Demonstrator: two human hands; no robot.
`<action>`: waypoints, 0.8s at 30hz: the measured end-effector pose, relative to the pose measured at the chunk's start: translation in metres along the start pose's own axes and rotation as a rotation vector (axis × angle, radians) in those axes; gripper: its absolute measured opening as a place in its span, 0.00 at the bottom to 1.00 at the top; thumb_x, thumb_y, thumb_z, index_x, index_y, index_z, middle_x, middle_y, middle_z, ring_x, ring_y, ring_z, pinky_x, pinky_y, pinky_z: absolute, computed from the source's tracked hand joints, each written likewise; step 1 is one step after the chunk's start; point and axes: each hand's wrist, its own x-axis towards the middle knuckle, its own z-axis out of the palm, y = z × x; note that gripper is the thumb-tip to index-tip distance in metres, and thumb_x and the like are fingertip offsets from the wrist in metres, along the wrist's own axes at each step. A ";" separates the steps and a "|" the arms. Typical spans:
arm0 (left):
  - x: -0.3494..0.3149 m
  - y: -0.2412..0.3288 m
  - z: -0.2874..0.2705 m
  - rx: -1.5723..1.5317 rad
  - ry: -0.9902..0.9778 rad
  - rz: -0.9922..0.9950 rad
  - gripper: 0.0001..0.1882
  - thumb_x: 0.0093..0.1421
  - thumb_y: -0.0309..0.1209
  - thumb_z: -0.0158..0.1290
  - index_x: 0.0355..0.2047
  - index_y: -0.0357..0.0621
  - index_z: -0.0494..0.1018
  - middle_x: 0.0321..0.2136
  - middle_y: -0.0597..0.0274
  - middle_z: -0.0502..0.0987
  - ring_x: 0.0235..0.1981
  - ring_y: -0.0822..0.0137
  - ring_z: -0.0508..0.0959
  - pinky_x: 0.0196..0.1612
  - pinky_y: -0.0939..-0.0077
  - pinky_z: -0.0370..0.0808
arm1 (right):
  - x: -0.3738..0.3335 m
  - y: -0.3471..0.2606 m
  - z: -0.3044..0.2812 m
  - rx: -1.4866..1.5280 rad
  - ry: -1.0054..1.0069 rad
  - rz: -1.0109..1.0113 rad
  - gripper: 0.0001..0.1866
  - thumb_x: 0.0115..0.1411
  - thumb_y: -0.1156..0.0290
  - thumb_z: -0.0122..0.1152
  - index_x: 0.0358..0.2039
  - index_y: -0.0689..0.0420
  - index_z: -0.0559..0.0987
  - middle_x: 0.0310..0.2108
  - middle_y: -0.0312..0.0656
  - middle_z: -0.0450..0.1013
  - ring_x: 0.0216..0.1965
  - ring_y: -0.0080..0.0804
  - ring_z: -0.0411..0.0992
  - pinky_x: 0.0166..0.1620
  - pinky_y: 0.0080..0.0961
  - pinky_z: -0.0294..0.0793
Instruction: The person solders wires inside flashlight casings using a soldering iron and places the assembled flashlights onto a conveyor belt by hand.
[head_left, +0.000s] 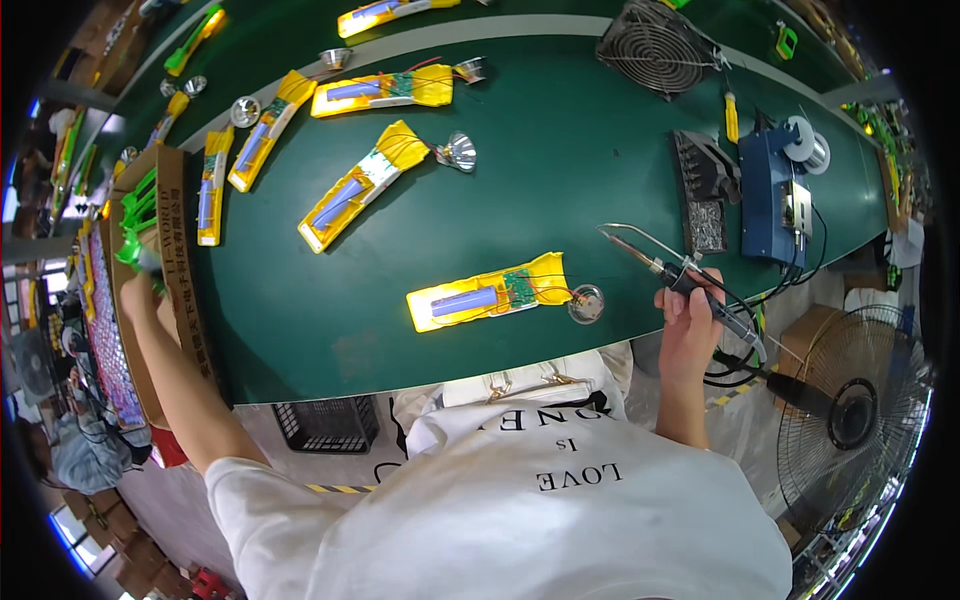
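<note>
Left hand (142, 295) in a carton (171, 240); right hand (690, 322) on a soldering iron (682, 279)

Fingers of the left hand are hidden near green plastic parts (130, 252); whether they grip anything cannot be told. The right hand pinches the iron's dark handle, tip directed leftward. Between the hands, on the green bench (560, 200), lies an open yellow casing (548, 270) with blue cell (465, 302) and circuit board (519, 288), wired to a round reflector (586, 304).
</note>
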 end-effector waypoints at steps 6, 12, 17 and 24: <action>-0.240 0.074 -0.069 -0.279 0.424 0.627 0.13 0.57 0.32 0.48 0.40 0.38 0.71 0.30 0.58 0.76 0.29 0.75 0.73 0.32 0.81 0.69 | 0.012 -0.003 -0.014 0.030 0.076 -0.037 0.08 0.57 0.72 0.42 0.36 0.60 0.65 0.19 0.33 0.58 0.22 0.19 0.56 0.32 0.22 0.62; -0.409 0.184 0.019 -0.335 -0.226 1.036 0.11 0.46 0.19 0.53 0.32 0.43 0.75 0.26 0.59 0.71 0.29 0.65 0.72 0.33 0.77 0.69 | 0.024 -0.004 -0.015 0.110 0.117 -0.064 0.09 0.58 0.70 0.42 0.37 0.61 0.66 0.20 0.33 0.57 0.23 0.19 0.56 0.33 0.25 0.62; -0.431 0.225 0.078 -0.332 -0.446 1.292 0.07 0.47 0.24 0.52 0.29 0.42 0.75 0.26 0.59 0.71 0.29 0.60 0.71 0.32 0.71 0.69 | 0.021 -0.008 -0.019 0.151 0.060 -0.092 0.10 0.57 0.69 0.43 0.37 0.60 0.66 0.19 0.33 0.57 0.22 0.19 0.55 0.32 0.24 0.61; -0.428 0.234 0.097 -0.263 -0.482 1.342 0.07 0.48 0.24 0.51 0.29 0.41 0.74 0.27 0.59 0.72 0.30 0.59 0.71 0.32 0.70 0.69 | 0.017 -0.007 -0.031 0.120 0.091 -0.094 0.10 0.57 0.67 0.44 0.36 0.60 0.66 0.18 0.33 0.57 0.20 0.18 0.55 0.31 0.23 0.61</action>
